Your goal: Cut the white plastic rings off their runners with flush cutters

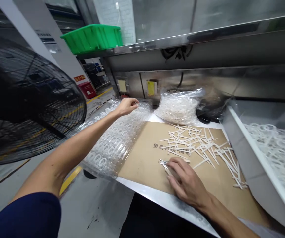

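My left hand point(128, 106) is stretched out over the far end of a clear plastic tray point(122, 145). Its fingers are curled with the tips together; anything between them is too small to make out. Rows of whitish ring-shaped parts point(111, 149) sit in the tray's pockets. Low over the cardboard sheet point(139, 158), my right hand point(185, 181) is closed around small nippers point(163, 163), whose jaws point away to the left. Most of their handles are hidden by the fingers. Beyond that hand lie many thin white plastic sprues point(201, 143) in a loose heap.
A white bin point(258, 158) of translucent rings point(278, 142) stands at the right. A clear bag of white parts point(179, 107) rests at the back. On the left is a large black fan point(33, 99). Above, a green crate point(92, 38) sits on a metal shelf point(157, 43).
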### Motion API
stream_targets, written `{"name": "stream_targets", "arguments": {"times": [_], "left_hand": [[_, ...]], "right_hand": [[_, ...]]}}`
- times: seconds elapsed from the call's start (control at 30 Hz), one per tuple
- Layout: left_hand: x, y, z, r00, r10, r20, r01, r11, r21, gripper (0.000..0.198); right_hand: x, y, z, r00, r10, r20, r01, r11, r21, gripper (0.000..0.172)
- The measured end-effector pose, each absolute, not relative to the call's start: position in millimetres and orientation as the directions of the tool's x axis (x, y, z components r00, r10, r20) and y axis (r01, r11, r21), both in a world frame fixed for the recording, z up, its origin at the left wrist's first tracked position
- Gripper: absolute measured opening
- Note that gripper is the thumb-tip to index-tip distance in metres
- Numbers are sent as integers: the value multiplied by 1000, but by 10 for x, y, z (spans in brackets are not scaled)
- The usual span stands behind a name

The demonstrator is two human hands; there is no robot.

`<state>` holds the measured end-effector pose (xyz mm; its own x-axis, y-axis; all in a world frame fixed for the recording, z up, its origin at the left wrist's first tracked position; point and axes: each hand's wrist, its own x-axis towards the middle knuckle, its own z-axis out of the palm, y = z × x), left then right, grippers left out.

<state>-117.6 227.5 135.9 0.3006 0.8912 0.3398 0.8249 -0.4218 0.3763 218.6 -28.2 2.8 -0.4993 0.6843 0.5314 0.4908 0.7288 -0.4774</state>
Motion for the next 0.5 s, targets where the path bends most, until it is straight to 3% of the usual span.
{"name": "stream_targets", "arguments": {"times": [0.27, 0.4, 0.5], "left_hand": [[-455, 2184, 1652, 611, 689, 390, 559, -724, 404, 55], [346, 1744, 1700, 694, 673, 255, 661, -737, 146, 36], [1079, 1393, 1678, 810, 534, 243, 529, -844, 94, 36]], "right_hand": [[2231, -260, 159, -487, 824, 291, 783, 559, -272, 66], [2253, -203, 97, -395, 873, 287, 856, 463, -230, 56], [2257, -202, 66, -383, 863, 331, 859, 464, -216, 50]]}}
